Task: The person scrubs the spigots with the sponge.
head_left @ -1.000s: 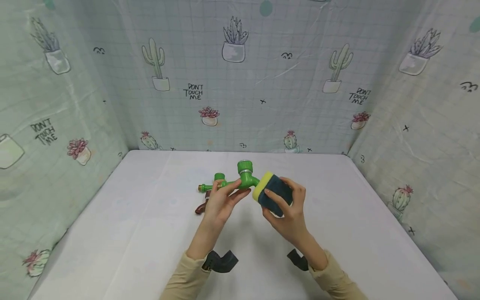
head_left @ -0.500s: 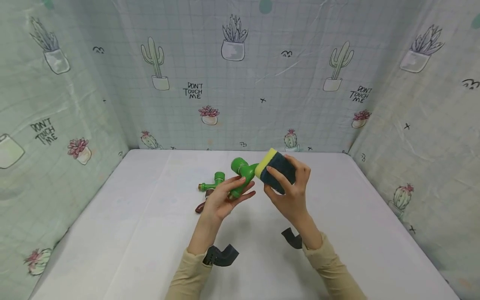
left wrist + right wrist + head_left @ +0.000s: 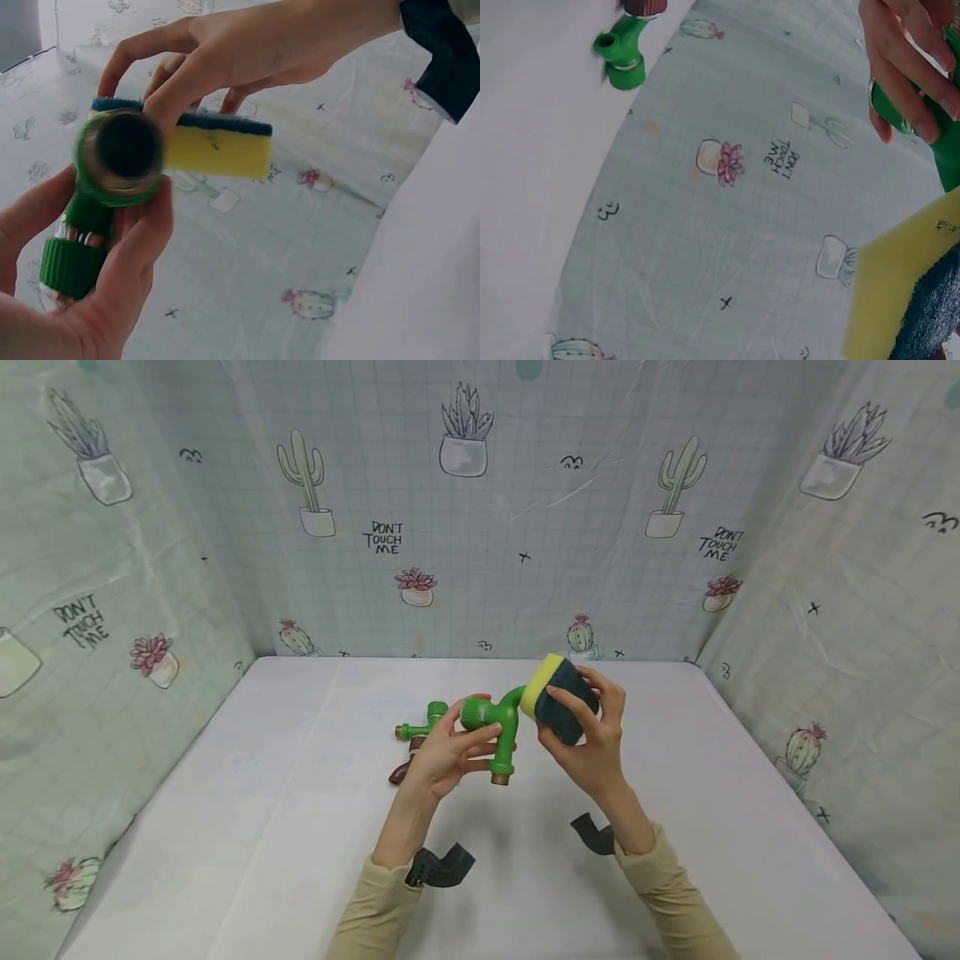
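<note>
My left hand (image 3: 442, 756) grips a green garden tap (image 3: 507, 727) above the table, its threaded brass end pointing down and its ribbed cap to the left. The left wrist view looks straight into that threaded end (image 3: 127, 146). My right hand (image 3: 600, 760) pinches a sponge (image 3: 557, 720), yellow on one side with a dark blue-green scouring layer on the other. The sponge's yellow face meets the tip of the tap's curved spout. In the right wrist view, the yellow foam (image 3: 889, 281) fills the lower right corner, beside the held tap.
A second green tap (image 3: 420, 731) lies on the white table (image 3: 300, 827), behind and left of my left hand. Next to it is a dark brown tap (image 3: 400, 772), partly hidden by that hand. Cactus-printed cloth (image 3: 525, 510) walls in the table's back and sides.
The tap has turned in my left hand: its threaded end swung from left to downward, its cap from up to left. The sponge has moved up and slightly right, staying by the spout.
</note>
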`<state>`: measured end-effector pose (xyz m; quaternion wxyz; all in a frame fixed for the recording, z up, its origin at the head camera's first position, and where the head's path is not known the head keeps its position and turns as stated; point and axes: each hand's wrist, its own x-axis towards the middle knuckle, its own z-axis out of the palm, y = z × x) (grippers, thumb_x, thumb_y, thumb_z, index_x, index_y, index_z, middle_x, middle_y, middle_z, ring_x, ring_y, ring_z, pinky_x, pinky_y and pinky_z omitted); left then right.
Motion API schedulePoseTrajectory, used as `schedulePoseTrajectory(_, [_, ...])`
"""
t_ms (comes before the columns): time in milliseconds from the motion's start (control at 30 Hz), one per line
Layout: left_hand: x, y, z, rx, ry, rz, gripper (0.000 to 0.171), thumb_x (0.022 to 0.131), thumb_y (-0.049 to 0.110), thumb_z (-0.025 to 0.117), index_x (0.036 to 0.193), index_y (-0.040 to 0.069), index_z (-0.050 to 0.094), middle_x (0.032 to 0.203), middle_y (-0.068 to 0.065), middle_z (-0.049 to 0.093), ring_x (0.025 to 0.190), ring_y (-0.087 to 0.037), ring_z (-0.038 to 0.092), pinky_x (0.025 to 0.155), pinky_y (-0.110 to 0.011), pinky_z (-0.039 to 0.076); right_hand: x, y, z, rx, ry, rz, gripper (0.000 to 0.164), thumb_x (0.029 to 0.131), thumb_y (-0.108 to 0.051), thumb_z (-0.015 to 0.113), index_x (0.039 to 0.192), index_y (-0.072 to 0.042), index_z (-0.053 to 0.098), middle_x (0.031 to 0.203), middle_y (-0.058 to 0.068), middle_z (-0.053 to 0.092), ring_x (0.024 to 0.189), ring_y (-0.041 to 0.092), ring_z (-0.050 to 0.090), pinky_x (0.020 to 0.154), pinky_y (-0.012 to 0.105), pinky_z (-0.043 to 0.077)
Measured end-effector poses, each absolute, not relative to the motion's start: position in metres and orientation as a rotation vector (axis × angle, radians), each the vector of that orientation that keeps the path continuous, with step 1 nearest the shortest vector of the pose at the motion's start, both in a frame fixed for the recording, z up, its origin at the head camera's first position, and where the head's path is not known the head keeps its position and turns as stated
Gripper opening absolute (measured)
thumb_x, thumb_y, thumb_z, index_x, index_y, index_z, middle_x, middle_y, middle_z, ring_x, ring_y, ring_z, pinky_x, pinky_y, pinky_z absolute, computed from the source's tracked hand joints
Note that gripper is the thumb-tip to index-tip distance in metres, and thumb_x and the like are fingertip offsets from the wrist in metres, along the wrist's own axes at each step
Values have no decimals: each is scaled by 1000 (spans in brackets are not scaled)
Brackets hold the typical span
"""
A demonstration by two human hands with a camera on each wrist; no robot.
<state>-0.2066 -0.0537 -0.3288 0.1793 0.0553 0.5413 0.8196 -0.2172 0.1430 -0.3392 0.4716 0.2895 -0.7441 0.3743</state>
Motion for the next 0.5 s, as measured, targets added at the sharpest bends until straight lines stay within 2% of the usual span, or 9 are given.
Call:
schedulePoseTrajectory(167, [-207,-56,-329,186,1456,2355,41,94,28,42,130,10,38,90,-3,64,74,-19,67,61,-30,56,-218,141,-340,738,-1820,977,35,77,-28,63,106,-9,59,121,27,41,103,44,36,79,43,35])
schedulePoseTrajectory(500, [-208,-58,-331,86,1442,2402,37,92,26,46,124,9,41,86,-1,64,74,-19,67,58,-30,56,-215,134,-343,800,-1883,971,39,70,-18,67,108,-12,59,124,24,41,106,39,36,79,45,38])
